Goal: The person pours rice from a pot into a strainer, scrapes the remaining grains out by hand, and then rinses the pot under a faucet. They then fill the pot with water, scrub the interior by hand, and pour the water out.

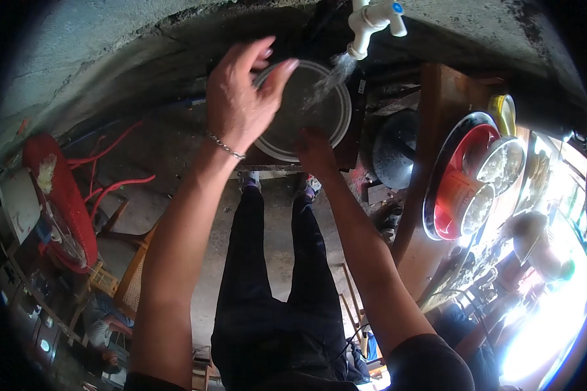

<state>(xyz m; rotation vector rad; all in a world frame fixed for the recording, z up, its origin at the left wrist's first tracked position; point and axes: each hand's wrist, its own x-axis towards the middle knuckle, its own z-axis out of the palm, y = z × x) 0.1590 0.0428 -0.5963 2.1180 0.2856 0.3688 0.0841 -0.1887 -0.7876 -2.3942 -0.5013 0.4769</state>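
Water runs from a white tap (366, 29) with a blue-marked handle into a round pale-rimmed basin (346, 124). My left hand (242, 98), with a chain bracelet at its wrist, is raised over the basin's left edge. Its thumb and fingers are apart and hold nothing. My right hand (316, 148) reaches over the near right rim. Its fingers are dark and blurred in the basin, so whether they hold anything is hidden.
A red table (78, 228) lies tipped at the left. To the right, a wooden board (430, 130) bears a red basin (447, 225) with containers. A dark round lid (396, 150) is beside it. Other people sit at the lower left and lower right.
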